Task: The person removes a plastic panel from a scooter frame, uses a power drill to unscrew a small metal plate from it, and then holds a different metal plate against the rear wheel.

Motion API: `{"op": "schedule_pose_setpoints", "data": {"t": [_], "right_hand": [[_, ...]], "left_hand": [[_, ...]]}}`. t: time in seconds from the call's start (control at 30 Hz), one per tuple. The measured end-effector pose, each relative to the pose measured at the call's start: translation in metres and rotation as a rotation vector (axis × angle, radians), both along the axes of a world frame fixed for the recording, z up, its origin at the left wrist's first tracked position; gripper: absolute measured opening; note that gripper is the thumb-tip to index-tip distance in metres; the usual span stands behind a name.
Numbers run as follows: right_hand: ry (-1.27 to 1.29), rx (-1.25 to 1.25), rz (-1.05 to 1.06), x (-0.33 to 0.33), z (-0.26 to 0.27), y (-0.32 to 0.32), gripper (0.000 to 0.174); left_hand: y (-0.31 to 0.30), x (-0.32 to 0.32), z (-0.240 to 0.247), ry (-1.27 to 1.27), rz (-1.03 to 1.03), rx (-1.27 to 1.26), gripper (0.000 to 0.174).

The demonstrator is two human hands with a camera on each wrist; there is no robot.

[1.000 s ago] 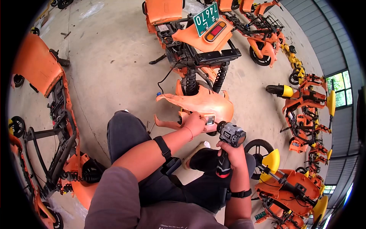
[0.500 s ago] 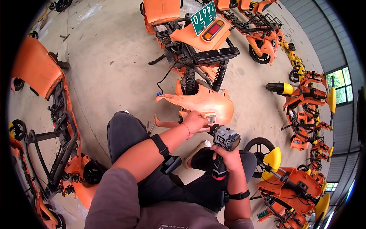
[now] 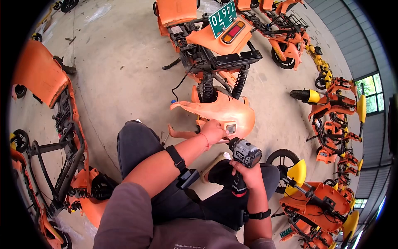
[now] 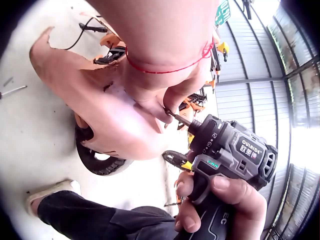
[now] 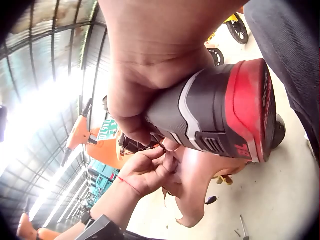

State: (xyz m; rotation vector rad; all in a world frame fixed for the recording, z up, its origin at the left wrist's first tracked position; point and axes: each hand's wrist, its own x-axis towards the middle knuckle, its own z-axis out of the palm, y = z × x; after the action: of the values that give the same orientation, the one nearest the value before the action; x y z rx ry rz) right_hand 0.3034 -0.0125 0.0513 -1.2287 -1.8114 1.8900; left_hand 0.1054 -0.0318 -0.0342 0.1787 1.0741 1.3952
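I have a pale, stained floor [image 3: 132,79] below me, inside a metal-walled shed. Nearest, the right hand [image 3: 249,173] grips the power driver [image 3: 245,153] by its handle. The left hand [image 3: 212,132] has its fingertips pinched around the tip of the bit [image 4: 181,119], close against the orange fender [image 3: 224,108]; whether they also hold a small part, I can't tell. The hands are apart, joined only through the driver. Past the fender stand two coil springs [image 3: 207,88] and a green plate [image 3: 223,18]; farther, scooters [image 3: 333,124] and a window [image 3: 372,94].
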Motion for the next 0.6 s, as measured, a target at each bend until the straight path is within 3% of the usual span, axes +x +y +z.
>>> {"op": "schedule_pose_setpoints", "data": {"t": [0.2,0.27,0.33,0.4,0.6], "right_hand": [[0.041,-0.194,-0.059,0.006,0.004,0.004,0.021],[0.053,-0.176,-0.053,0.006,0.002,0.003,0.023],[-0.057,0.086,0.099,0.007,0.001,-0.001,0.024],[-0.057,0.087,0.123,0.010,-0.002,0.003,0.026],[0.162,-0.394,-0.201,0.010,-0.001,-0.004,0.027]], "left_hand": [[0.000,0.003,-0.009,0.032,-0.015,0.014,0.036],[0.001,0.002,-0.009,0.056,-0.022,0.014,0.036],[0.003,0.003,-0.012,0.078,-0.028,0.014,0.037],[0.003,0.003,-0.015,0.120,-0.050,0.001,0.036],[0.003,0.001,-0.006,0.079,-0.068,0.004,0.040]]}}
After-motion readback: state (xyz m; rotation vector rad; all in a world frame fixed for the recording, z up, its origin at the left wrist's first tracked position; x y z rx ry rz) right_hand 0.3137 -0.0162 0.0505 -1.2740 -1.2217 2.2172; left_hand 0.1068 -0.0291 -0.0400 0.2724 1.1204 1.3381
